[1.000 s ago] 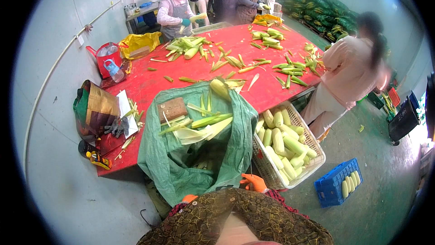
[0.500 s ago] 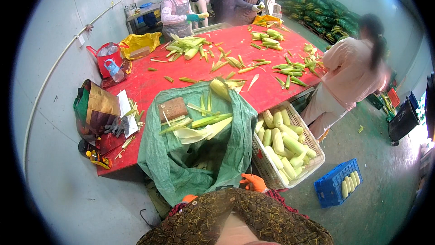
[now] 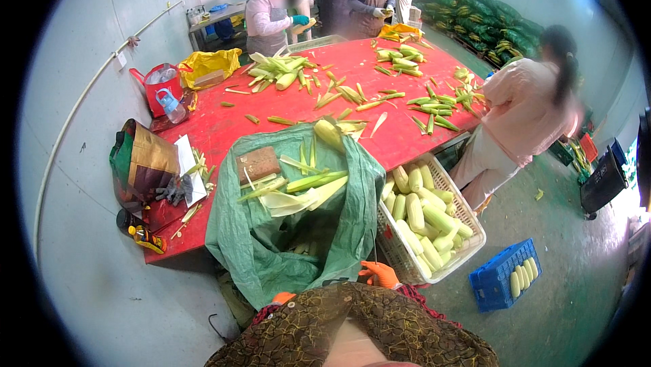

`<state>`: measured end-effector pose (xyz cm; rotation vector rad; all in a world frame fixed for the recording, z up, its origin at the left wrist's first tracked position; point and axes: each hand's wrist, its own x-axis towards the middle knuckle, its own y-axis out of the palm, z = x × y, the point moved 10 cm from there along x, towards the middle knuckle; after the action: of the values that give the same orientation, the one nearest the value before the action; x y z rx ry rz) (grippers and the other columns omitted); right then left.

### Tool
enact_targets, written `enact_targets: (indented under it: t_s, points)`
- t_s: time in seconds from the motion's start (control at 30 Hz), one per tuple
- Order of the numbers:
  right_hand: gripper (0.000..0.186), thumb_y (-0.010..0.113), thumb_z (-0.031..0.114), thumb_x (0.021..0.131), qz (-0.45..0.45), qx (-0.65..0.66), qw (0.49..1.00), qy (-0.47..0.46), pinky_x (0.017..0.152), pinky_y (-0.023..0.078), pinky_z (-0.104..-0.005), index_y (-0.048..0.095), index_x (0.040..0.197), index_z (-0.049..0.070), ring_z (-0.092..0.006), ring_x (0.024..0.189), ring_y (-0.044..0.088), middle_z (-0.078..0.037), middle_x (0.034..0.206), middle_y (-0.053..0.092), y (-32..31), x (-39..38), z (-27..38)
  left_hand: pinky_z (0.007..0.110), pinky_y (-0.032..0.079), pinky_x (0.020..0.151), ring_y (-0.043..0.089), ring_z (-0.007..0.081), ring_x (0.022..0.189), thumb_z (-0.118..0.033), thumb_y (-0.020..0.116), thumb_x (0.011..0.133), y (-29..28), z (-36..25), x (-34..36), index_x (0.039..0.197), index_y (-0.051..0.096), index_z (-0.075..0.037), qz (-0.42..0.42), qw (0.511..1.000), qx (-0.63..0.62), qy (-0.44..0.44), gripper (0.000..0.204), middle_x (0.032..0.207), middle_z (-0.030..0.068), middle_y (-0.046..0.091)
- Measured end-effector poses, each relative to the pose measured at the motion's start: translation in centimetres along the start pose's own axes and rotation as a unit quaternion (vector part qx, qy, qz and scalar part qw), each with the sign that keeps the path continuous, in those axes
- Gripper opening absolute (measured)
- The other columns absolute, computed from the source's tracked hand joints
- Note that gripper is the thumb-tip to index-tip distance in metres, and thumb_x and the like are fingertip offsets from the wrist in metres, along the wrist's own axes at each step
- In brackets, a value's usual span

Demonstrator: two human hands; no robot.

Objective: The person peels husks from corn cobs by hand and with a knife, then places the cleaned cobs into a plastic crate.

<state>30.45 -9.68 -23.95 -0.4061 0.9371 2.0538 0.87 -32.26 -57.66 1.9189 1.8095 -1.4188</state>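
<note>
A green woven sack [image 3: 230, 231] gapes open in front of me, its far side lying over the table edge. Corn husks [image 3: 319, 194] and a brown block [image 3: 258, 165] rest on that side; dim pale pieces show deep inside. My right hand [image 3: 381, 275], in an orange glove, is closed beside the sack's near right edge. A thin dark upright strip shows just above its fingers; I cannot make out what it grips. Of my left hand [image 3: 283, 296], only a bit of orange glove shows at the near rim, its fingers hidden. Peeled corn cobs [image 3: 424, 211] fill a white crate [image 3: 475, 239] on the right.
Corn and husks [image 3: 285, 68] lie scattered over the red table [image 3: 258, 106]. Bags, grey gloves [image 3: 175, 189] and bottles stand along its left edge. A blue crate [image 3: 491, 289] with cobs sits on the floor. One co-worker [image 3: 529, 102] stands at the right, others beyond the table.
My hands and the sack stay put. Across the table, the co-worker with teal gloves has shifted slightly and moved the hands. The co-worker at right leans a little differently.
</note>
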Motion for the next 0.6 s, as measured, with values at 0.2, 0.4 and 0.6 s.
enact_targets:
  t_s: [0.2,0.4,0.6]
  points:
    - [0.038,0.059,0.035,0.087,-0.017,-0.016,1.000,0.008,0.048,0.040,-0.0245,0.057,0.113,0.008,-0.0101,0.051,0.052,-0.009,0.089,0.066,0.0,-0.1,0.2,0.042,0.043,0.080,0.059,0.0357,0.094,-0.057,0.046,0.082,-0.3,-1.1,-0.8,0.097,0.066,-0.002,0.019,1.000,-0.016,-0.010,0.061,0.101,0.0178,0.064]
    - [0.039,0.060,0.035,0.086,-0.008,-0.014,1.000,0.016,0.049,0.040,-0.0240,0.057,0.114,0.008,-0.0098,0.052,0.051,-0.009,0.089,0.066,0.3,0.0,0.2,0.041,0.042,0.081,0.058,0.0349,0.095,-0.057,0.046,0.083,-0.5,-0.4,-1.0,0.098,0.066,-0.002,0.007,0.999,-0.030,0.011,0.061,0.102,0.0177,0.064]
    - [0.038,0.062,0.033,0.086,-0.018,-0.002,1.000,0.013,0.048,0.041,-0.0244,0.057,0.114,0.008,-0.0101,0.051,0.051,-0.009,0.087,0.066,0.3,-0.3,0.6,0.042,0.043,0.080,0.059,0.0342,0.094,-0.058,0.048,0.081,-0.4,-0.6,-1.1,0.098,0.066,-0.002,0.016,0.998,-0.030,-0.048,0.061,0.102,0.0179,0.064]
